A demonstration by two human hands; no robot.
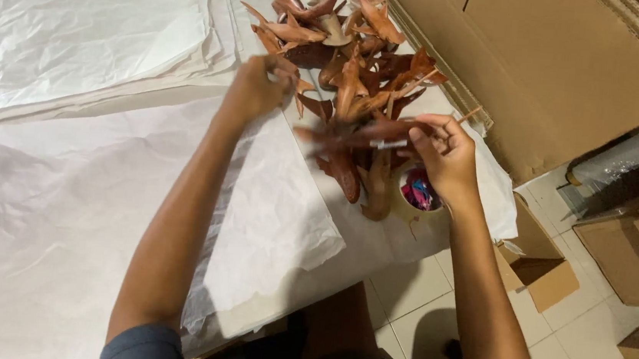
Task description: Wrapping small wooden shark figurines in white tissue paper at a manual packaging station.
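Observation:
A heap of brown carved wooden fish figures (353,59) lies on white wrapping paper (65,180) spread over a table. My right hand (445,156) grips one dark wooden figure (362,133) by its end, holding it level above the heap's near edge. My left hand (260,86) is closed at the heap's left side, its fingers on the tail of another wooden piece (307,101). A roll of tape (418,192) with bright scraps inside sits just under my right wrist.
A stack of white paper sheets (78,27) lies at the back left. A large flat cardboard sheet (545,68) leans at the right. Small open cardboard boxes (543,268) stand on the tiled floor (590,342), with bubble wrap (630,153) beside them.

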